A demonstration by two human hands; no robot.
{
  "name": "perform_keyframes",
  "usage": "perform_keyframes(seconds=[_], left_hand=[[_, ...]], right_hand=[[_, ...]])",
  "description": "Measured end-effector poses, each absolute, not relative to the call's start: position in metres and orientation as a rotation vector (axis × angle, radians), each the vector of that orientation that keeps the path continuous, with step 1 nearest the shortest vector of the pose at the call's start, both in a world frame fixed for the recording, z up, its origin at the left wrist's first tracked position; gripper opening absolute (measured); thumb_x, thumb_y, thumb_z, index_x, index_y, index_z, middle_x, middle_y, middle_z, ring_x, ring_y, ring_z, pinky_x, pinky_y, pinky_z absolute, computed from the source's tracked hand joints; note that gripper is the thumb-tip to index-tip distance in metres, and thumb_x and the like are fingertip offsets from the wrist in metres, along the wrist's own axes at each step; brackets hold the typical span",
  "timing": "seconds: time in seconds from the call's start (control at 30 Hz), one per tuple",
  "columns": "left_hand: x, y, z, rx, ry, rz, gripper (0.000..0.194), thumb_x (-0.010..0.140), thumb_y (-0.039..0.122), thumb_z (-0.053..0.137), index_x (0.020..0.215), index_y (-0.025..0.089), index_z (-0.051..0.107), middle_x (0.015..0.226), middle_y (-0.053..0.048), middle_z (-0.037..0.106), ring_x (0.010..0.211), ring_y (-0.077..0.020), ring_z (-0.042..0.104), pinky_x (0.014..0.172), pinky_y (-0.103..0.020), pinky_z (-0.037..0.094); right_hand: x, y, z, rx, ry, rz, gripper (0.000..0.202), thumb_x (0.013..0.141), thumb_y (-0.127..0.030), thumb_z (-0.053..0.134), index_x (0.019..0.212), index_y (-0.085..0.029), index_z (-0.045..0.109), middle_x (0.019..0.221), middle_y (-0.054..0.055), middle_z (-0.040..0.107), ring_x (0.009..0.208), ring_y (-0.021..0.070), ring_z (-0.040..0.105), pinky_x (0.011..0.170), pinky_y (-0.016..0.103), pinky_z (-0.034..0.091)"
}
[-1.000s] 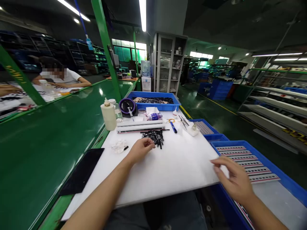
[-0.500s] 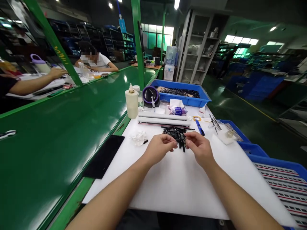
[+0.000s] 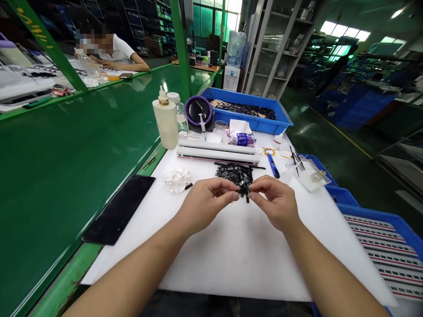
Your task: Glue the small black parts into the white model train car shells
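My left hand (image 3: 206, 202) is closed in a pinch, thumb against fingers, at the near edge of a pile of small black plastic parts (image 3: 233, 174). Facing it from the right, my right hand (image 3: 276, 200) is pinched in the same way. A small black plastic part (image 3: 243, 190) shows between the two sets of fingertips; its outline blends into the pile behind. Just beyond the pile lie two long white model train car bodies (image 3: 218, 155), side by side. Left of the pile are crumpled white tissues (image 3: 176, 180) with one black piece at their edge.
A blue bin (image 3: 264, 125) of black parts stands at the back. Near it are a glue bottle (image 3: 165, 123), a syringe (image 3: 202, 123) and a tissue pack (image 3: 241, 137). A blue knife (image 3: 273, 166) lies right; a dark tablet-like slab (image 3: 120, 209) lies left. Striped train sides fill a tray (image 3: 403, 220).
My hands have come closer together, their fingertips now nearly meeting over the near edge of the pile. The camera view has tilted down and shifted slightly; the neighbour's reaching arm has left view.
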State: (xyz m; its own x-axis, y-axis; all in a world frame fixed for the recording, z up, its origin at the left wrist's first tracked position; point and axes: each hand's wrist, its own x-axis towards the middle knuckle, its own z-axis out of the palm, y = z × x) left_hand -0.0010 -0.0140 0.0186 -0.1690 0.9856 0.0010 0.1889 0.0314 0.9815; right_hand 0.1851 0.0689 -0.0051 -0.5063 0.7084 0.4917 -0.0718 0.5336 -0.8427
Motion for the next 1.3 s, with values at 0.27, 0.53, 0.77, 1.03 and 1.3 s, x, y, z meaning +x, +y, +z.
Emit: perform_keyframes(seconds=[0.27,0.53,0.77,1.03,1.3], left_hand=[[-0.002,-0.015,0.019,1.360,1.488,1.185,0.019,0.076,0.036,0.073,0.085,0.020,0.075,0.078,-0.002,0.073,0.074,-0.0178,0.065,0.069,-0.030,0.051],[-0.004,-0.015,0.012,1.304,1.421,1.176,0.023,0.075,0.039,0.074,0.085,0.018,0.074,0.077,-0.004,0.074,0.075,-0.0198,0.068,0.069,-0.031,0.052],[0.000,-0.016,0.015,1.259,1.347,1.227,0.021,0.076,0.035,0.076,0.086,0.018,0.072,0.075,-0.003,0.074,0.075,-0.0182,0.068,0.070,-0.031,0.053],[-0.001,-0.015,0.013,1.234,1.324,1.221,0.023,0.075,0.036,0.077,0.087,0.018,0.071,0.075,-0.003,0.074,0.073,-0.0172,0.067,0.069,-0.030,0.053],[-0.001,-0.014,0.010,1.201,1.257,1.208,0.024,0.076,0.037,0.077,0.090,0.018,0.071,0.076,-0.003,0.074,0.074,-0.0166,0.067,0.073,-0.031,0.054]], right_hand=[[0.184,0.067,-0.006,-0.555,-1.843,1.035,0.005,0.081,-0.021,0.073,0.081,-0.022,0.068,0.081,0.003,0.064,0.077,0.0171,0.060,0.067,0.032,0.051],[0.187,0.069,-0.003,-0.516,-1.932,1.014,0.007,0.084,-0.022,0.069,0.079,-0.021,0.064,0.080,0.003,0.062,0.077,0.0176,0.058,0.068,0.033,0.048],[0.184,0.062,-0.005,-0.491,-1.985,0.958,0.011,0.090,-0.019,0.055,0.081,-0.021,0.050,0.079,0.000,0.048,0.072,0.0146,0.046,0.064,0.030,0.040],[0.182,0.061,-0.003,-0.493,-1.944,0.866,0.008,0.089,-0.016,0.058,0.084,-0.022,0.054,0.080,0.001,0.050,0.073,0.0152,0.049,0.065,0.030,0.042],[0.188,0.061,0.003,-0.384,-2.134,0.629,0.013,0.087,-0.011,0.052,0.082,-0.021,0.046,0.076,0.000,0.047,0.069,0.0147,0.046,0.062,0.030,0.040]])
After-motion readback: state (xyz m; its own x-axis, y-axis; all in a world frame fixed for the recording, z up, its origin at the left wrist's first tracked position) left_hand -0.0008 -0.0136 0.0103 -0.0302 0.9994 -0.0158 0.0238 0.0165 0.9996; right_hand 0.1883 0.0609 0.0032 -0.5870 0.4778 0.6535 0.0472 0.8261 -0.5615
